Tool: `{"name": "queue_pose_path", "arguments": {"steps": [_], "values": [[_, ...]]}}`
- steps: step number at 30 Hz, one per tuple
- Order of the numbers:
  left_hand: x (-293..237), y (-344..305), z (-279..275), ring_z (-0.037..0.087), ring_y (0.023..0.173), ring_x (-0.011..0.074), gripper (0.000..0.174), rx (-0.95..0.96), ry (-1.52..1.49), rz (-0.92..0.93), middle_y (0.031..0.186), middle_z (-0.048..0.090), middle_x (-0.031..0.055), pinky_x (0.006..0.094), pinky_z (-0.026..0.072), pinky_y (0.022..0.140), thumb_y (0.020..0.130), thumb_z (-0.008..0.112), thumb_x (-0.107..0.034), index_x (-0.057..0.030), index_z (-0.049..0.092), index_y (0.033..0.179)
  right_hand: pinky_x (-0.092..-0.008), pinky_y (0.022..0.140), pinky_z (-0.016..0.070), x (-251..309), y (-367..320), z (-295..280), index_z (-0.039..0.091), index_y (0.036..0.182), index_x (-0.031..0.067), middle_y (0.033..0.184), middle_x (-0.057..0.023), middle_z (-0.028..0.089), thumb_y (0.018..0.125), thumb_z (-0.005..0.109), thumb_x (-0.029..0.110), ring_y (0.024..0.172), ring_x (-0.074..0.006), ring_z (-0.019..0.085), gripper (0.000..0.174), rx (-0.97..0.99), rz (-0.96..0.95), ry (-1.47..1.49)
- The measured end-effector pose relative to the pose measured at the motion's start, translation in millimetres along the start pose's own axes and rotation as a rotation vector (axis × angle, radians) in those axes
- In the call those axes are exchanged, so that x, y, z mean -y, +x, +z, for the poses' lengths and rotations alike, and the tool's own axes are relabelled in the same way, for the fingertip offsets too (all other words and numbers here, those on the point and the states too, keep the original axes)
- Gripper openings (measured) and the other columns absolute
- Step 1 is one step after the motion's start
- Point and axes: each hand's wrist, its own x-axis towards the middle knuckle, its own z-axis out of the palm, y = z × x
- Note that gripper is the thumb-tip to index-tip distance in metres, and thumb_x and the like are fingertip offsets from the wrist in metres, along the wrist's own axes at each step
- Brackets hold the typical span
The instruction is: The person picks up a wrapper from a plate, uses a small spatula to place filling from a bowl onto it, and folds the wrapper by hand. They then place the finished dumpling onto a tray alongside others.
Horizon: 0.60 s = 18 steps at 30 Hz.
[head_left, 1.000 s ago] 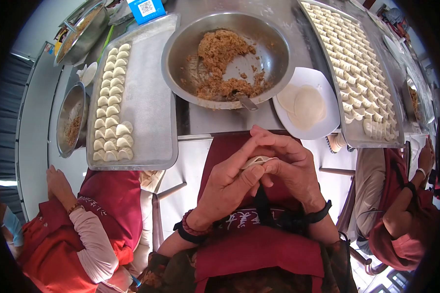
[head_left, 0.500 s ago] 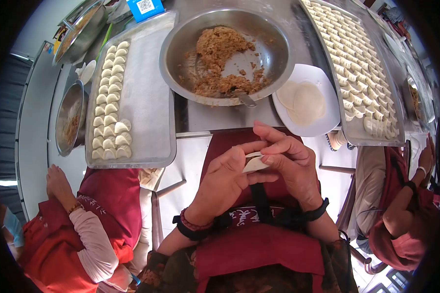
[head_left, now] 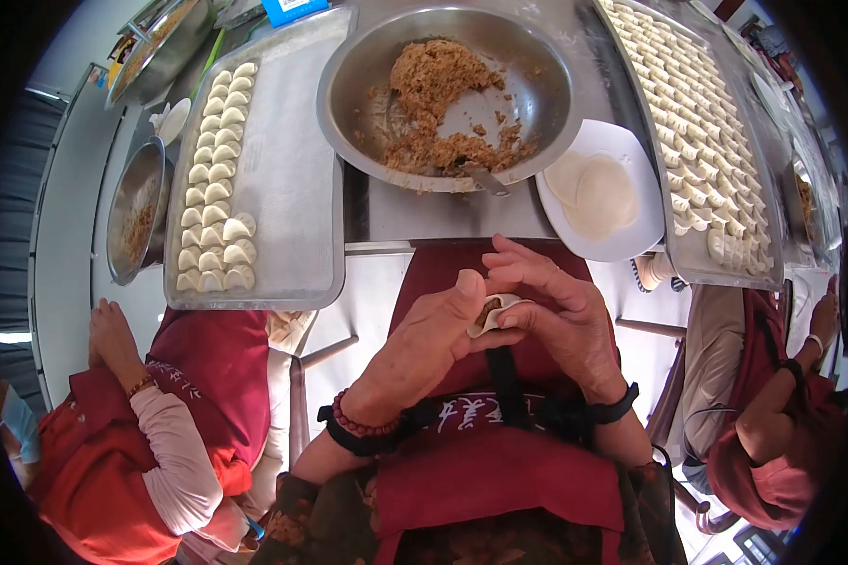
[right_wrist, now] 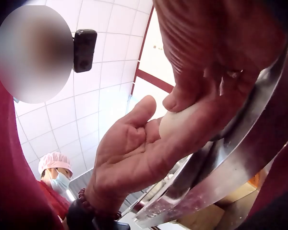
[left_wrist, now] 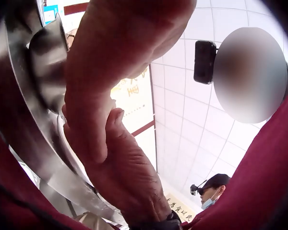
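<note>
In the head view a half-folded dumpling [head_left: 488, 316] sits between both hands over the lap, brown filling showing at its open left side. My right hand [head_left: 567, 325] pinches the wrapper's right part with thumb and fingers. Under the dumpling lie the fairly straight fingers of my left hand [head_left: 419, 344], its thumb raised off the dough. From the right wrist, the pale dumpling [right_wrist: 172, 124] shows on the left fingers, with the right thumb against it. The left wrist view shows mostly skin; the dumpling is nearly hidden there.
Ahead stands a steel bowl [head_left: 449, 176] of filling with a metal utensil. A white plate [head_left: 645, 221] holds round wrappers. Trays of dumplings lie left [head_left: 297, 226] and right [head_left: 768, 273]. People in red sit on both sides.
The left thumb has lifted off the dumpling, and its left side now gapes with filling in view. The right hand still pinches it. The head view has shifted slightly.
</note>
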Motion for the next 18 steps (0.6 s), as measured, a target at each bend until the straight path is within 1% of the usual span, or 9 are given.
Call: {"name": "queue_pose_path", "arguments": {"steps": [2, 5, 7, 10, 11, 13, 17, 18], "values": [[-3, 0, 1, 0.056, 0.120, 0.0210, 0.076, 0.010, 0.047, 0.002, 0.128, 0.055, 0.0157, 0.0398, 0.0466, 0.108, 0.104, 0.030, -0.056, 0.0100, 0.046, 0.138, -0.0373, 0.107, 0.0447, -1, -1, 0, 0.072, 0.105, 0.0046, 0.123, -0.0131, 0.068, 0.081, 0.076, 0.003, 0.135, -0.0298, 0.050, 0.024, 0.013, -0.025, -0.055], [-3, 1, 1, 0.056, 0.120, 0.0216, 0.076, 0.014, 0.066, -0.008, 0.126, 0.057, 0.0150, 0.0408, 0.0466, 0.108, 0.104, 0.028, -0.057, 0.0089, 0.047, 0.136, -0.0386, 0.106, 0.0452, -11, -1, -5, 0.070, 0.102, 0.0027, 0.123, -0.0140, 0.067, 0.083, 0.074, 0.001, 0.134, -0.0305, 0.051, 0.020, 0.056, -0.157, -0.118], [2, 3, -2, 0.056, 0.120, 0.0225, 0.076, -0.013, 0.020, -0.042, 0.126, 0.057, 0.0145, 0.0422, 0.0466, 0.108, 0.104, 0.026, -0.058, 0.0075, 0.048, 0.135, -0.0391, 0.105, 0.0468, -12, -3, -4, 0.069, 0.100, 0.0020, 0.120, -0.0144, 0.068, 0.084, 0.072, -0.001, 0.132, -0.0307, 0.052, 0.016, 0.030, -0.156, -0.024], [10, 12, -2, 0.057, 0.119, 0.0235, 0.076, -0.015, -0.435, -0.076, 0.125, 0.058, 0.0132, 0.0437, 0.0468, 0.106, 0.103, 0.024, -0.060, 0.0051, 0.048, 0.134, -0.0384, 0.101, 0.0495, -7, -5, 8, 0.068, 0.097, 0.0020, 0.116, -0.0142, 0.070, 0.086, 0.069, -0.004, 0.130, -0.0307, 0.054, 0.013, -0.064, -0.112, 0.129], [15, 15, -3, 0.058, 0.117, 0.0233, 0.076, -0.006, -0.473, -0.069, 0.123, 0.059, 0.0125, 0.0439, 0.0468, 0.106, 0.103, 0.023, -0.061, 0.0044, 0.048, 0.134, -0.0380, 0.100, 0.0505, -5, -4, 11, 0.068, 0.096, 0.0022, 0.115, -0.0140, 0.070, 0.086, 0.068, -0.005, 0.129, -0.0306, 0.055, 0.012, -0.104, -0.087, 0.181], [25, 20, -4, 0.059, 0.115, 0.0229, 0.075, 0.014, -0.553, -0.058, 0.120, 0.059, 0.0111, 0.0442, 0.0469, 0.104, 0.103, 0.022, -0.061, 0.0028, 0.048, 0.133, -0.0357, 0.098, 0.0515, -11, -2, 12, 0.068, 0.097, 0.0026, 0.114, -0.0134, 0.070, 0.086, 0.068, -0.005, 0.129, -0.0292, 0.055, 0.013, -0.135, -0.124, 0.100], [23, 22, -2, 0.059, 0.111, 0.0203, 0.072, 0.004, -0.536, -0.024, 0.114, 0.060, 0.0082, 0.0438, 0.0475, 0.103, 0.104, 0.022, -0.060, 0.0011, 0.050, 0.129, -0.0338, 0.098, 0.0520, -18, -2, 8, 0.068, 0.099, 0.0042, 0.113, -0.0121, 0.071, 0.085, 0.070, -0.002, 0.128, -0.0275, 0.056, 0.015, -0.129, -0.137, -0.145], [22, 21, -1, 0.060, 0.111, 0.0199, 0.071, -0.009, -0.523, -0.028, 0.113, 0.060, 0.0078, 0.0439, 0.0477, 0.103, 0.104, 0.022, -0.060, 0.0007, 0.050, 0.128, -0.0341, 0.097, 0.0522, -17, -2, 9, 0.068, 0.099, 0.0046, 0.111, -0.0117, 0.071, 0.085, 0.070, -0.002, 0.128, -0.0276, 0.057, 0.016, -0.138, -0.111, -0.114]]}}
